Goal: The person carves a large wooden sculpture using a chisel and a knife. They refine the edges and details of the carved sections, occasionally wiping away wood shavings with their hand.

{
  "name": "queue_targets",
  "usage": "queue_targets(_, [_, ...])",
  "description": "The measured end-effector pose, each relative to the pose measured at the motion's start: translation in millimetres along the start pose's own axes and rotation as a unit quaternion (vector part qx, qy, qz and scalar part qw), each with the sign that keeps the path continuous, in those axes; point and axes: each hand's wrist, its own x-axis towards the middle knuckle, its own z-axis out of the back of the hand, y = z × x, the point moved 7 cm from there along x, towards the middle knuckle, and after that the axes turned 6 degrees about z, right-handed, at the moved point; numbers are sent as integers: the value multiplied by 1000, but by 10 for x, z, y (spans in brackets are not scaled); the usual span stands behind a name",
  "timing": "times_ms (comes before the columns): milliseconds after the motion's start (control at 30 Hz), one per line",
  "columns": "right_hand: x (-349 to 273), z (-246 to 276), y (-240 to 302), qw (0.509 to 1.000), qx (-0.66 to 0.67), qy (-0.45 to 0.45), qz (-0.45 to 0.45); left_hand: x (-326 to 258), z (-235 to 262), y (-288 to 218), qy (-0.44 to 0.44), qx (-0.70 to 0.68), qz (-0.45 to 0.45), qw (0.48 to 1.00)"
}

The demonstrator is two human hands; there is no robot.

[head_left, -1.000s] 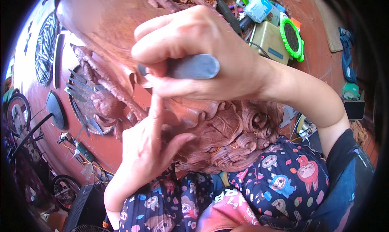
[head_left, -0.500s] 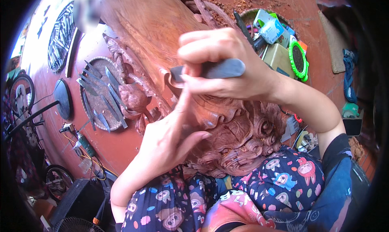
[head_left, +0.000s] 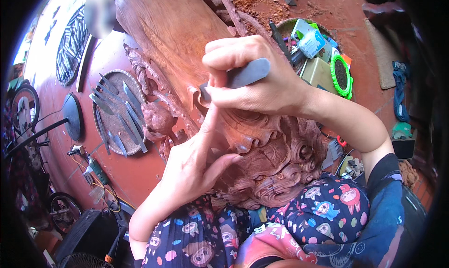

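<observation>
Grey metal blade (head_left: 252,73), one, gripped in right hand (head_left: 271,89); one reddish-brown carved wooden sculpture (head_left: 276,158); left hand (head_left: 187,164) unclenched, index extended.

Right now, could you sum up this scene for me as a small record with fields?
Right grip: closed around a flat gray tool
Left grip: open, forefinger pointing up at the right grip, thumb spread
Under both: brown carving with swirling relief
Person's left: round tray with loose blades
Person's right: green-rimmed round object beside a beige box
Floor: reddish tiles
</observation>
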Motion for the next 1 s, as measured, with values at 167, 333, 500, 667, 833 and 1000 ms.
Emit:
queue_targets(167, [23,32,16,999,4,11,-33,20,16,-51,4,-3,14,1000])
queue_targets(333, [-36,-14,3,999,-2,-11,-39,-2,-8,8,-1,19,-13,1000])
queue_targets(500, [-16,-81,71,998,-67,9,-13,-51,26,64,9,-40,6,999])
queue_targets(667, [-27,-19,146,997,-65,26,-15,-25,25,1,3,-2,-11,1000])
queue_targets(833, [-68,5,121,999,-38,-6,4,11,-4,-2,6,15,-5,1000])
queue_targets(1000, [-229,139,104,999,-15,-34,-26,52,-58,-26,7,33,22,999])
